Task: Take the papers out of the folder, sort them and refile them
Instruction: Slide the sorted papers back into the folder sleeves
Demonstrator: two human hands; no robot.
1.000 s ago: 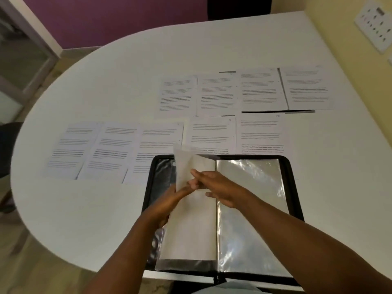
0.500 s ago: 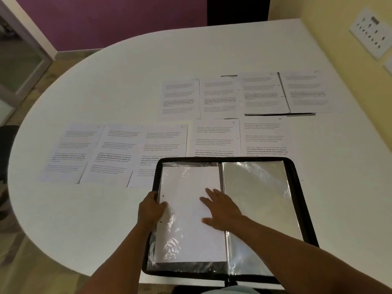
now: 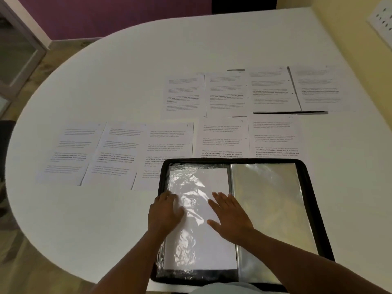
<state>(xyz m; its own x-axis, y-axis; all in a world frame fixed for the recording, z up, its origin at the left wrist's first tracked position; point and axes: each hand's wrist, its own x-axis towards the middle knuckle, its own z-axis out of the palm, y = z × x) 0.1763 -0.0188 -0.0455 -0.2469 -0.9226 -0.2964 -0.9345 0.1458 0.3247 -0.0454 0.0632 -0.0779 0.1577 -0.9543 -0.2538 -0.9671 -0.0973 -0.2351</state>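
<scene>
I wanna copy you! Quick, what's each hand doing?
Left hand: open, flat on the sleeve.
Right hand: open, fingers flat on it too.

- The scene is lit evenly and fairly brightly from overhead; the white counter (image 3: 106, 85) is rendered slightly grey.
- Strong white glare is seen on the crinkled plastic sleeve (image 3: 191, 200).
- Only faint, soft shadows are cast.
- Printed text on the far papers (image 3: 273, 92) is blurred and unreadable.
- Straight edges are bowed by wide-angle distortion.
</scene>
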